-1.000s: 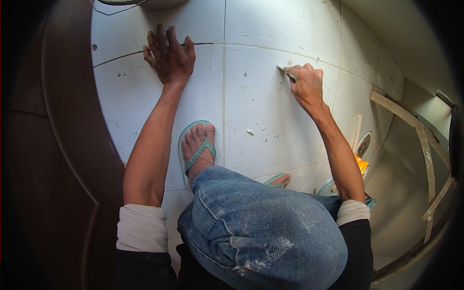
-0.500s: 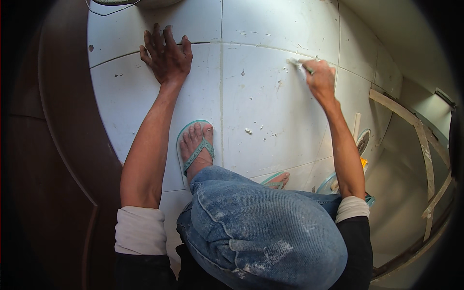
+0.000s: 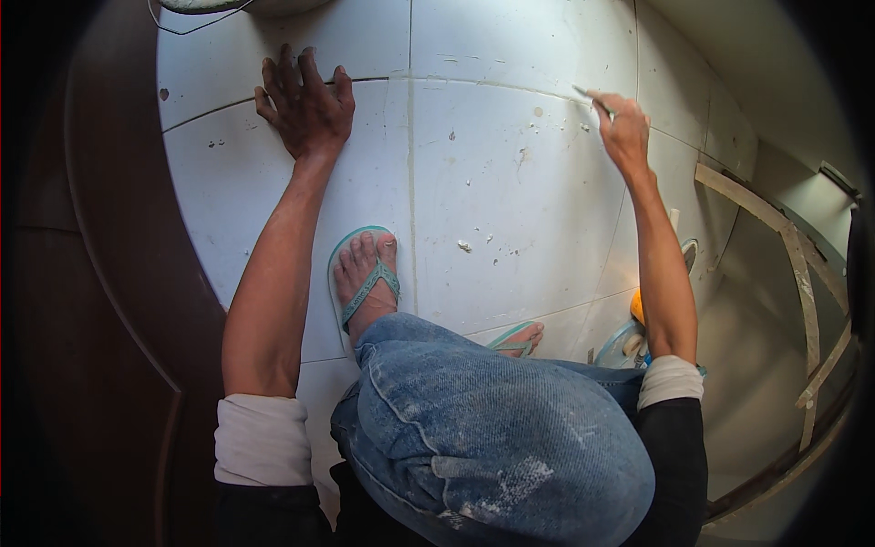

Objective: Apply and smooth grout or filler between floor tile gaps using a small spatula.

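My left hand (image 3: pixel 308 111) rests on the white floor tiles (image 3: pixel 497 187) at the far left, fingers spread and fingertips beyond a dark grout joint. Nothing is in it. At the far right my right hand (image 3: pixel 625 132) is closed round a small thin-bladed scraper (image 3: pixel 585 93). The scraper's pointed tip lies by the joint between two tiles; whether it touches cannot be made out. Its handle is mostly hidden in the fingers. White crumbs (image 3: pixel 465 245) and dark specks are scattered over the tile between my hands.
A bucket (image 3: pixel 241 5) with a wire handle stands at the far left edge. Beside my right forearm are an orange object (image 3: pixel 637 306) and a clear tub (image 3: pixel 622 345). A wooden frame (image 3: pixel 802 292) leans at the right. A dark brown panel (image 3: pixel 118 273) borders the left.
My right hand has moved slightly right and away from me along the joint with the scraper, uncovering a pale round spot and crumbs. My left hand stays planted.
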`<state>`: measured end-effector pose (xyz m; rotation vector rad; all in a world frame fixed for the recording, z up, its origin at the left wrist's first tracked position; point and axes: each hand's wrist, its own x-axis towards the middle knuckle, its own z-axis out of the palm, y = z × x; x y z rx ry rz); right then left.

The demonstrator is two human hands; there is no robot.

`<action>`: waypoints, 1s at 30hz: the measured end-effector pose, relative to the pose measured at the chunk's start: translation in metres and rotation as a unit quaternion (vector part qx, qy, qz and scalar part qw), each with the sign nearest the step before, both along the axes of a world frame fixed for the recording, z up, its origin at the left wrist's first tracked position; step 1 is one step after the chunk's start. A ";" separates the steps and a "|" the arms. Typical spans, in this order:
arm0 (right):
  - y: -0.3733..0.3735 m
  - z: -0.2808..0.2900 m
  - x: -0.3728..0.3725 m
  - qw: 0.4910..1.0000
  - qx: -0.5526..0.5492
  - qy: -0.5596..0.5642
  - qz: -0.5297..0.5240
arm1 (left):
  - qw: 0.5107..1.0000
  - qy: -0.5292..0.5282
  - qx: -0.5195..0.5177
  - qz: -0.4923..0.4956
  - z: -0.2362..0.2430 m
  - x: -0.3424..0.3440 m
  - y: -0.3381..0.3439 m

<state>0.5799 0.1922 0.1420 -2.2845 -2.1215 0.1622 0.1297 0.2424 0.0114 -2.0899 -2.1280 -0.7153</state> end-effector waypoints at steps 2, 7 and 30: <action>0.011 -0.003 0.010 1.000 -0.005 -0.020 0.017 | 1.000 -0.013 0.009 -0.006 -0.001 0.006 0.001; -0.020 -0.003 -0.029 0.992 -0.078 -0.020 0.097 | 1.000 0.012 0.001 0.001 -0.001 -0.005 -0.001; -0.032 -0.047 -0.018 0.986 0.059 -0.120 0.103 | 1.000 0.004 0.001 -0.010 -0.001 0.006 0.000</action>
